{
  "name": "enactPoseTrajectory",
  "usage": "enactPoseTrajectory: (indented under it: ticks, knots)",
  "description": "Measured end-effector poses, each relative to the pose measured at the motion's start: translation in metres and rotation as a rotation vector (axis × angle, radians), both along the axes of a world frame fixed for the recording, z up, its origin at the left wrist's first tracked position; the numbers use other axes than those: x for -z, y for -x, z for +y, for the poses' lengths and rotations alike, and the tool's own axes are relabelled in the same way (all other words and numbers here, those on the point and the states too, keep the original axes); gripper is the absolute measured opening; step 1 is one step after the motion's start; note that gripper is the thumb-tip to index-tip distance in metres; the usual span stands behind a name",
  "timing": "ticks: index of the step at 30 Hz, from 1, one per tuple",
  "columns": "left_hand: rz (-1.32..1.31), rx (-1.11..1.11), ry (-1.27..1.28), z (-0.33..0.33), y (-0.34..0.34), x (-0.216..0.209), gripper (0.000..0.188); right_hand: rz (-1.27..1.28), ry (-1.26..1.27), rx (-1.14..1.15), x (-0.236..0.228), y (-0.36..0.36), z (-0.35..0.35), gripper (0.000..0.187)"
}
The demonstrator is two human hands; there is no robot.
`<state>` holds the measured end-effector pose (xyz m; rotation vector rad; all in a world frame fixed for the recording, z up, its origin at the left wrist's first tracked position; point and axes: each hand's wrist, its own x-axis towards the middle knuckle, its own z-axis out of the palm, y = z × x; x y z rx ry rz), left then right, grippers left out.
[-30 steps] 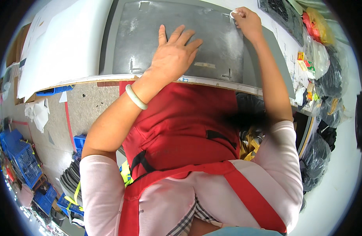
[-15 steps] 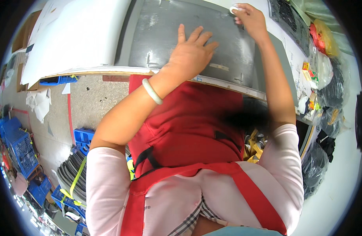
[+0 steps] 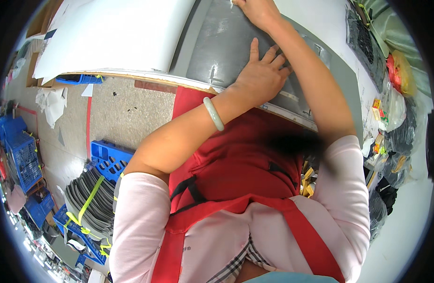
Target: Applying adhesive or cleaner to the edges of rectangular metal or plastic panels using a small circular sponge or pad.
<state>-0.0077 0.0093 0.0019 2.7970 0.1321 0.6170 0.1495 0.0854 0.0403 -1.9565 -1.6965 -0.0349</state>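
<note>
A dark grey flat sheet lies on the table, with thin L-shaped corner marks and pale smudges on it. My left hand rests on the sheet near the table's front edge, fingers spread and holding nothing. A pale bangle circles that wrist. Farther off, at the top edge of the view, my right hand is closed in a pinch on a small white piece over the sheet's far part. Most of that piece is cut off by the picture's edge. My right forearm crosses above the sheet's right side.
A large white sheet covers the table's left part. On the right lie a black textured panel and plastic bags. Down at the left are blue crates and a stack of dark sheets tied with a yellow strap.
My right hand has moved left and away from me, still pinching the white piece. In the picture, the table and my left hand have shifted right and slightly down.
</note>
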Motion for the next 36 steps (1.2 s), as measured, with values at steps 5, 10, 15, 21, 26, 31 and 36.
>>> enactPoseTrajectory:
  ticks: [5,10,15,21,26,31,36]
  knots:
    - [-0.015,-0.010,0.011,0.003,0.003,0.005,0.037,-0.143,0.067,0.022,-0.002,0.001,0.005,0.017]
    - [0.004,0.010,-0.011,-0.002,-0.001,0.001,0.035,0.683,0.107,0.186,0.010,-0.029,-0.004,0.009]
    - [-0.017,-0.007,-0.029,0.002,0.002,0.001,0.033,0.890,0.042,0.098,0.024,-0.015,0.010,0.011]
    - [-0.041,0.003,-0.020,0.002,0.000,0.001,0.032,0.735,0.197,0.203,0.012,-0.006,0.008,0.011]
    - [0.021,-0.030,-0.083,-0.001,-0.001,0.004,0.033,0.803,0.185,0.255,-0.022,0.044,-0.044,0.014]
    - [0.032,-0.055,0.028,-0.008,0.000,0.030,0.043,0.821,0.429,-0.008,-0.031,0.108,-0.082,0.016]
    - [0.069,0.000,-0.137,-0.003,0.006,0.012,0.054,0.715,0.485,-0.003,-0.027,0.117,-0.085,0.013]
